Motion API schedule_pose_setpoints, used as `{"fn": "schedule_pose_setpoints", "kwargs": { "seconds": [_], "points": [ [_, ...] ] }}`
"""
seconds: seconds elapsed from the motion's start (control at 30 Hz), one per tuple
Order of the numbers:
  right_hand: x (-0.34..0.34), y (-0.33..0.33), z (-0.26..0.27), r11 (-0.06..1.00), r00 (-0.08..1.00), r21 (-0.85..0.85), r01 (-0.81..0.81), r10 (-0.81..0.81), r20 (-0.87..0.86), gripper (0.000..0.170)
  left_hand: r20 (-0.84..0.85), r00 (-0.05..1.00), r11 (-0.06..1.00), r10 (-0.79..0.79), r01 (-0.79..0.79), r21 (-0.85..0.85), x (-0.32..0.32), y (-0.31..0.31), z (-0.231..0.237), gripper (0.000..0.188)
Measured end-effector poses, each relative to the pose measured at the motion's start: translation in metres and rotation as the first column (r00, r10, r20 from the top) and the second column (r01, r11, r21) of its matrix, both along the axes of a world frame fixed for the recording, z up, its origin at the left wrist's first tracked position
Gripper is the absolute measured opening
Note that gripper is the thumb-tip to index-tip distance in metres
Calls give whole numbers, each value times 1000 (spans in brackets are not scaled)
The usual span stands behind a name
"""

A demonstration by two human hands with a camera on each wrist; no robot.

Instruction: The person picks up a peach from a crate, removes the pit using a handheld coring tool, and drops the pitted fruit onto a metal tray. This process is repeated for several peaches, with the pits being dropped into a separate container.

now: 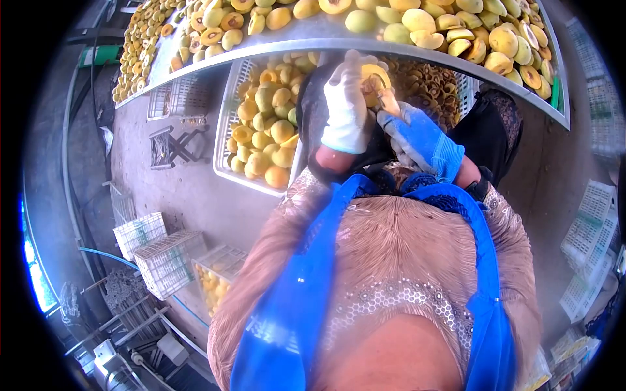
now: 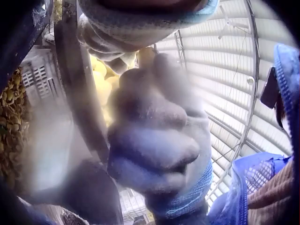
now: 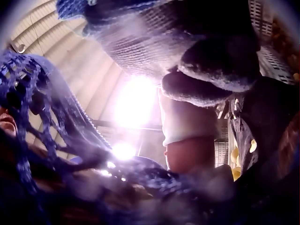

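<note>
In the head view my left hand (image 1: 344, 107), in a white glove, holds a cut yellow peach (image 1: 373, 73), its hollow side facing the right hand. My right hand (image 1: 417, 133), in a blue and grey glove, grips a small tan tool (image 1: 389, 101) whose end meets the fruit's cut face; its exact kind is too small to make out. The left wrist view shows the right glove's curled fingers (image 2: 154, 136) close up, with the left glove (image 2: 110, 40) above. In the right wrist view, dark glove fingers (image 3: 211, 75) overlap the white glove (image 3: 187, 117).
A metal-edged table (image 1: 306, 44) bearing many cut peaches spans the front. Below it, a white crate (image 1: 223, 146) of yellow peaches stands left of the knees, and brown pit pieces (image 1: 433, 91) lie to the right. A low stool (image 1: 173, 148) and stacked crates (image 1: 166, 260) stand farther left.
</note>
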State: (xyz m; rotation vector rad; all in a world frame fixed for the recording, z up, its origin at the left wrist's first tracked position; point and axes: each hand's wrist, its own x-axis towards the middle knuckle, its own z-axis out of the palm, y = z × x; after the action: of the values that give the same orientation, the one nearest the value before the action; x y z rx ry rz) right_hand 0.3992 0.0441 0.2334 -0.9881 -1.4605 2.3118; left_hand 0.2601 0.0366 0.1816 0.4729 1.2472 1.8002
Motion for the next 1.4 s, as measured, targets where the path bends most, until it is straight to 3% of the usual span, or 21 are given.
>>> {"fn": "schedule_pose_setpoints", "kwargs": {
  "seconds": [0.1,0.13,0.2,0.3,0.4,0.5,0.6,0.67,0.73,0.77,0.87,0.9,1.0,1.03,1.13,1.17,1.27,1.37,1.4],
  "points": [
    [7,5,22,995,995,22,-100,100,-13,34,87,996,1000,7,-8,17,1,2,-4,37],
    [8,9,-5,995,995,24,-96,96,-15,34,25,1000,1000,14,-14,1,0,4,-4,36],
    [5,9,-16,997,997,13,-80,80,6,27,-95,995,999,33,-36,-37,0,3,-5,34],
    [-1,7,-20,999,999,-7,-50,50,15,16,-87,996,998,19,-23,-52,-2,3,-10,34],
    [4,8,-36,998,997,-23,-63,62,-50,15,-159,974,987,-160,157,-26,-11,-1,-13,40],
    [4,9,-42,997,996,-21,-68,67,-60,16,191,928,939,-319,337,-71,-17,-7,2,43],
    [5,8,-42,1000,997,-14,-22,21,-75,16,208,928,948,-309,318,-11,-15,-6,1,43],
    [3,7,-43,999,990,-34,34,-38,-139,17,213,945,966,-249,228,121,-11,-1,-6,35],
    [-2,9,-42,969,974,-160,188,-205,-97,18,210,961,963,-181,130,236,-7,2,-7,33],
    [-4,11,-41,938,955,-218,269,-289,-69,19,300,929,960,-218,149,236,-5,-4,6,32],
    [-12,11,-32,942,946,-106,319,-324,-29,22,317,855,899,-412,325,292,-7,-9,7,38],
    [-11,13,-33,947,948,-85,310,-315,-48,25,309,863,909,-399,330,253,-7,-12,16,41],
    [-11,21,-32,933,949,179,312,-316,-4,31,131,886,890,-444,420,177,-24,-3,11,39],
    [-12,24,-32,927,950,226,300,-312,15,35,-75,917,918,-391,395,36,-29,-2,8,39],
    [-11,29,-43,954,964,190,232,-251,84,32,-255,868,905,-425,413,-104,-35,0,23,43],
    [-9,28,-40,958,965,145,246,-256,57,31,-332,878,938,-344,341,-67,-32,3,15,44],
    [-2,21,-27,970,971,67,235,-237,19,29,-343,927,987,-151,160,-2,-25,7,8,45],
    [2,13,-27,979,986,130,155,-161,39,30,15,984,983,-178,179,-37,-21,7,13,38],
    [2,10,-27,975,988,172,142,-149,28,31,-10,987,987,-158,158,-43,-21,9,10,36]
  ]
}}
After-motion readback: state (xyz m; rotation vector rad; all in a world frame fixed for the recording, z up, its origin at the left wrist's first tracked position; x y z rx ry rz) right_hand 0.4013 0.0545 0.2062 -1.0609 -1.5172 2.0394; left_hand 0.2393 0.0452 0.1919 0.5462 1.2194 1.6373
